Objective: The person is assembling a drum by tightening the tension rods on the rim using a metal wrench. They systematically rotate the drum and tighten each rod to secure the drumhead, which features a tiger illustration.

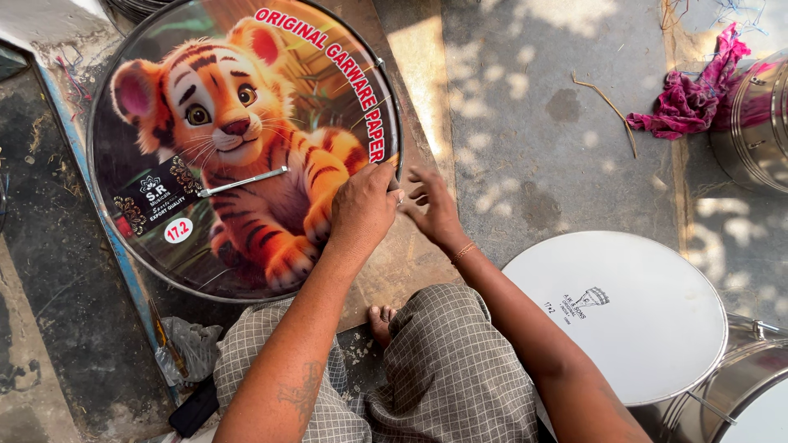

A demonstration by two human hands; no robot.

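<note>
A large round drumhead (164, 123) printed with a cartoon tiger cub lies flat on the ground in front of me. A thin metal tool (244, 180) rests on its face. My left hand (361, 209) sits on the drumhead's right rim with its fingers curled over the edge. Just to the right, my right hand (432, 209) hovers beside the rim, fingers spread and holding nothing. My checked-cloth knees (443, 369) and a bare foot (380, 321) are below the hands.
A steel drum with a plain white head (624, 312) stands at my right. Another steel drum (751, 123) and a pink cloth (694, 94) are at the upper right. A grey rag (193, 344) and a black object (193, 408) lie near my left knee.
</note>
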